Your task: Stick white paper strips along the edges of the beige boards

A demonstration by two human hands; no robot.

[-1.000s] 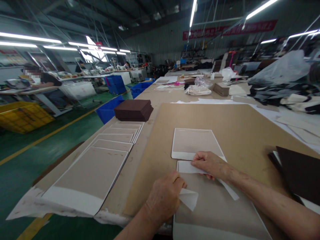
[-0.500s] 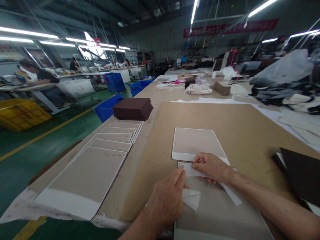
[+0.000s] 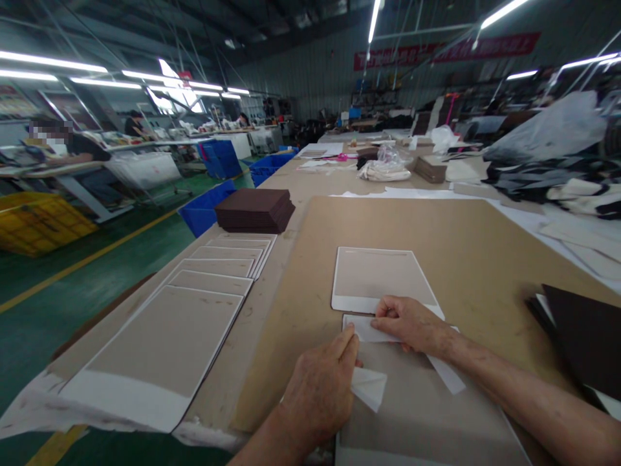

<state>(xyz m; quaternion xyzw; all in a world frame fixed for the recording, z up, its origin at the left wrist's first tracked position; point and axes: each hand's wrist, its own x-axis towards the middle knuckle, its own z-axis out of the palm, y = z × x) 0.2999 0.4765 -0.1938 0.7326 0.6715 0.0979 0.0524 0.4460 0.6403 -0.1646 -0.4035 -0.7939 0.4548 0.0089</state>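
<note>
A grey-beige panel lies at the near edge of the brown board. Across its top runs a white strip. My right hand pinches the strip with thumb and forefinger, and the strip's loose end hangs below the wrist. My left hand is at the panel's upper left corner, fingers pressed together on the strip's end. A folded white flap sticks out beside its fingers. Just beyond lies a second white-edged panel, flat.
Overlapping white-edged panels lie at the left, with a dark brown stack behind them. Dark sheets lie at the right. Farther back are a plastic bag and a blue bin. A person sits at the far left.
The view has shifted very slightly. Both hands keep nearly the same place on the strip, and the panels have not moved.
</note>
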